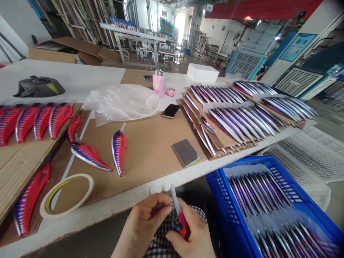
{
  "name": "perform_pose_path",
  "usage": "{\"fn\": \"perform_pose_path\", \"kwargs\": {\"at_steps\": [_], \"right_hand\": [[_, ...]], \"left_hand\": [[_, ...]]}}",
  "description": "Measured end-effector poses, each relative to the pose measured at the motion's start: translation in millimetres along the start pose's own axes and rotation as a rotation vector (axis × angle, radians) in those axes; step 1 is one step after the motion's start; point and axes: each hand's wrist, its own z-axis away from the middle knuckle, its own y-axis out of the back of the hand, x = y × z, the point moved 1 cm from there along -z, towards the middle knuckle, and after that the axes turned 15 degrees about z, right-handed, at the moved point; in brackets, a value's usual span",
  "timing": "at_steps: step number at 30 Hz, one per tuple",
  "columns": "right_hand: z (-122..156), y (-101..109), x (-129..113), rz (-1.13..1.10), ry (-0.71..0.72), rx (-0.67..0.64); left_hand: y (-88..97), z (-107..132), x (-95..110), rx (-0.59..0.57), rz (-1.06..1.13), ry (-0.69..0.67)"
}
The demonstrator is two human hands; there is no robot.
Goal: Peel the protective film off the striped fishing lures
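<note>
Above my lap, a red fishing lure with a dark head and a clear upright lip is wrapped in the fingers of my right hand. The fingertips of my left hand are pinched together beside the base of that lip; what they hold, if anything, is too small to make out. Two similar lures lie on the cardboard in front: a red and purple lure and a silver-sided lure left of it. Further left, another red lure rests beside the raised cardboard sheet.
Red lures stand in a row at left, near a roll of tape. A grey-covered pad, phone, plastic bag and pink bottle lie or stand ahead. Silver lures fill boards at right, above a blue crate.
</note>
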Motion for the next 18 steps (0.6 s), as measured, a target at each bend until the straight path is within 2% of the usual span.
{"fn": "perform_pose_path", "kwargs": {"at_steps": [11,13,16,18], "right_hand": [[-6.6,6.9,-3.9,-0.079,-0.015,-0.106],[-7.3,6.5,-3.8,-0.098,-0.015,-0.108],[-7.1,4.4,-2.8,-0.121,-0.016,-0.095],[-6.4,2.2,-1.3,-0.123,-0.019,-0.079]], "left_hand": [[-1.0,0.4,5.1,-0.036,0.021,0.046],[-1.3,0.5,4.8,-0.038,0.001,-0.012],[-2.5,1.3,8.9,-0.021,-0.113,-0.192],[-3.6,2.1,13.3,-0.012,-0.209,-0.236]]}}
